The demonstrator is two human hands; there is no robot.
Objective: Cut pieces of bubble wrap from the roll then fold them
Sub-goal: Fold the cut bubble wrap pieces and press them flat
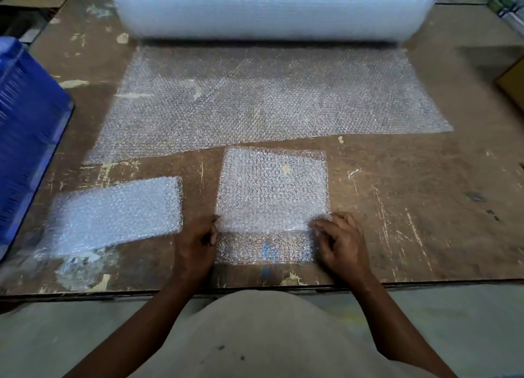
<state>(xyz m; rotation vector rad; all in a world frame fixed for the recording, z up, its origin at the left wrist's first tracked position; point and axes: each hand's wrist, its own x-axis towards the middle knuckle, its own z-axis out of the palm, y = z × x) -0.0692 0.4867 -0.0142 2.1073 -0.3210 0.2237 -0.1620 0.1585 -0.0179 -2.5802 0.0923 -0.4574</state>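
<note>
Head view: both hands [195, 243] [341, 243] on unlabelled bubble wrap piece [272, 184].

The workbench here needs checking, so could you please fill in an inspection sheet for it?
Surface: worn wooden table, scratched, paint-flecked.
Job's things: bubble wrap roll at the far edge, its sheet unrolled; cut piece part-folded; folded piece to its left.
Clutter: nothing seen.
Grippers: left hand and right hand pinch the cut piece's fold.
Cables: nothing seen.
Surroundings: blue crate left; cardboard box right.
</note>
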